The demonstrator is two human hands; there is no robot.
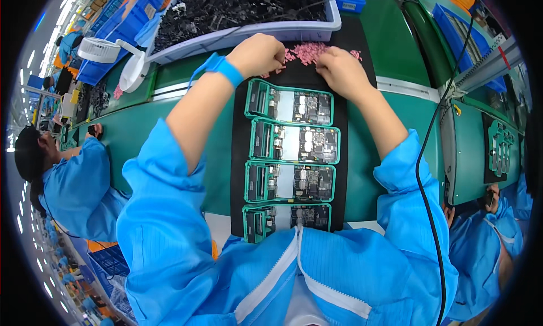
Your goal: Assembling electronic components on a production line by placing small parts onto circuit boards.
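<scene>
Both my arms reach forward to a heap of small pink pieces (308,53) on a black mat (240,173). My left hand (257,55), with a blue band round the wrist, is at the heap's left side, fingers pinched together. At the heap's right edge is my right hand (342,71), its fingertips pressed together among the pieces. What either hand grips is too small or hidden to make out. Nearer to me, several green-framed trays with circuit boards (294,142) lie in a column on the mat; the nearest tray (285,219) is partly covered by my jacket.
A pale bin (249,33) full of black parts stands just beyond my hands. To its left is a small white fan (134,71). A black cable (421,179) hangs down on the right. Co-workers in blue sit at the left (79,173) and right (486,258).
</scene>
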